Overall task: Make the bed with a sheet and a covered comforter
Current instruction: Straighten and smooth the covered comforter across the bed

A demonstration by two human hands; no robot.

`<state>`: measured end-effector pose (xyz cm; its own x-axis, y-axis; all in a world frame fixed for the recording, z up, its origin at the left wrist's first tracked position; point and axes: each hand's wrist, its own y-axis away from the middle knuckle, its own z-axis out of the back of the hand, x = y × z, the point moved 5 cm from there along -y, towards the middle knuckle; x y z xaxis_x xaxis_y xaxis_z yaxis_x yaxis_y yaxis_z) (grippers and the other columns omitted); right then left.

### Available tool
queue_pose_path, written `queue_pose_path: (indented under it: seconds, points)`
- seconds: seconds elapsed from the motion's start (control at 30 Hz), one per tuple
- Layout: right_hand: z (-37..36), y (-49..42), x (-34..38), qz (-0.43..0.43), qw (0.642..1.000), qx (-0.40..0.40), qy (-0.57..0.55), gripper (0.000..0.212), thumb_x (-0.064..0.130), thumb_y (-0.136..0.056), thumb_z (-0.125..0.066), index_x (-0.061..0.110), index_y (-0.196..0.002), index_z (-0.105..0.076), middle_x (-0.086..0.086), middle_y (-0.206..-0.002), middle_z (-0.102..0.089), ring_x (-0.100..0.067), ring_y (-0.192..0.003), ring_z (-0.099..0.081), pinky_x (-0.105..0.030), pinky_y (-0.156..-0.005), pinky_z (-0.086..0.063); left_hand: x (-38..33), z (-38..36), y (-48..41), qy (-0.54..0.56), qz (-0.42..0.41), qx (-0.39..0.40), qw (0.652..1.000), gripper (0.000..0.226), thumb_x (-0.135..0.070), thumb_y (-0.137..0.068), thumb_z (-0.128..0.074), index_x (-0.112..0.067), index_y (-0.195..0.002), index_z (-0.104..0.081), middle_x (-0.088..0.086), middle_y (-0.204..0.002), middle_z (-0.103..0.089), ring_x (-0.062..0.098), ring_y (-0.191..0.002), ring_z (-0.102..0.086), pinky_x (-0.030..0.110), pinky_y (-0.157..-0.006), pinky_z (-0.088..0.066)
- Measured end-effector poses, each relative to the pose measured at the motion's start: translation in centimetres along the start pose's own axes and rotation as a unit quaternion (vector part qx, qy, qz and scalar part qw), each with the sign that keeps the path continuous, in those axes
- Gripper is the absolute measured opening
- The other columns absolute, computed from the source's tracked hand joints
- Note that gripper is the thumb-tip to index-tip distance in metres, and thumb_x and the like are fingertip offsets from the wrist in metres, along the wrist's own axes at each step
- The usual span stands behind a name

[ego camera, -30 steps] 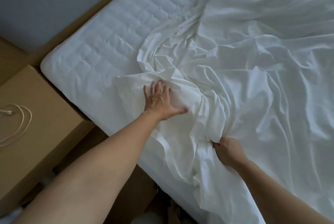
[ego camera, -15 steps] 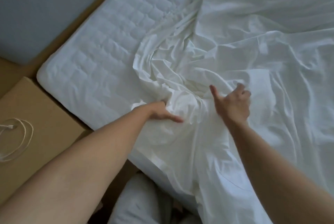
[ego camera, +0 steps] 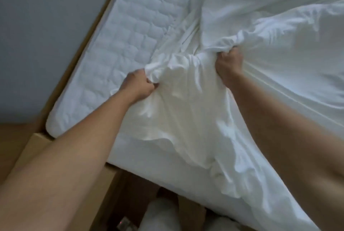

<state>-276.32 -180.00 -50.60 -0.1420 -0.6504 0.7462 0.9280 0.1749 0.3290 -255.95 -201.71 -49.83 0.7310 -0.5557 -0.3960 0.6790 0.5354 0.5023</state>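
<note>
- Sheet (ego camera: 186,111): a white one, bunched at its near edge between the two hands and spread in loose folds over the bed beyond and to the right of them
- Left hand (ego camera: 138,86) is closed in a fist on a gathered clump of the sheet's edge; right hand (ego camera: 229,65) is likewise clenched on a thick ridge of cloth, a short span of slack fabric sagging between the two
- Just beyond and to the left of the left hand the quilted mattress (ego camera: 134,31) lies bare, so that corner is not yet covered
- To do this step well, I judge the hands should find the true hem rather than a mid-cloth fold, then draw it toward the bare corner left of the left hand, keeping the span between them taut
- Pull evenly, or the far side may drag off
- Below the left forearm sits a tan box (ego camera: 61,184), close to the bed's side
</note>
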Motion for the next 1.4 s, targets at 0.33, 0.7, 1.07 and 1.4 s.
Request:
queue_pose_path:
  seconds: [0.33,0.7,1.07,1.4]
  points:
    - [-4.6,18.3,-14.1,-0.003,0.918,0.121,0.378,0.077,0.078,-0.080,-0.053,0.014,-0.123,-0.051,-0.010,-0.122,-0.059,-0.033,-0.111,-0.056,-0.044,-0.089,-0.046,6.6,-2.2,-0.6,-0.108,0.067,0.100,0.987,0.049,-0.045,-0.097,-0.056,-0.010,-0.132,-0.060,0.018,-0.132,-0.062,0.038,-0.119,-0.058,0.038,-0.094,-0.046]
    - [10.0,14.4,-17.1,0.075,0.923,0.019,0.376,0.065,0.064,-0.093,-0.017,0.017,-0.086,-0.062,-0.015,-0.086,-0.070,-0.039,-0.081,-0.066,-0.039,-0.065,-0.044,6.5,1.1,4.8,-0.062,0.082,0.105,0.989,0.050,-0.051,-0.094,-0.063,-0.009,-0.121,-0.068,0.013,-0.120,-0.068,0.031,-0.104,-0.061,0.036,-0.087,-0.045]
    - [26.3,17.9,-25.9,-0.287,0.928,-0.092,0.217,0.061,0.052,-0.102,-0.043,-0.005,-0.116,-0.059,-0.034,-0.122,-0.058,-0.048,-0.113,-0.056,-0.051,-0.094,-0.046,-1.5,6.1,14.2,0.033,0.126,0.110,0.985,0.061,-0.041,-0.096,-0.065,-0.004,-0.142,-0.050,0.014,-0.137,-0.057,0.031,-0.118,-0.059,0.034,-0.088,-0.044]
    - [10.4,32.3,-1.9,0.294,0.923,0.110,0.223,0.120,0.089,-0.060,-0.057,0.020,-0.153,-0.026,-0.005,-0.151,-0.036,-0.025,-0.133,-0.037,-0.043,-0.108,-0.039,-12.0,6.4,20.2,0.255,0.099,0.193,0.942,0.031,-0.013,-0.102,-0.046,0.000,-0.124,-0.063,0.015,-0.107,-0.073,0.025,-0.089,-0.069,0.033,-0.070,-0.059]
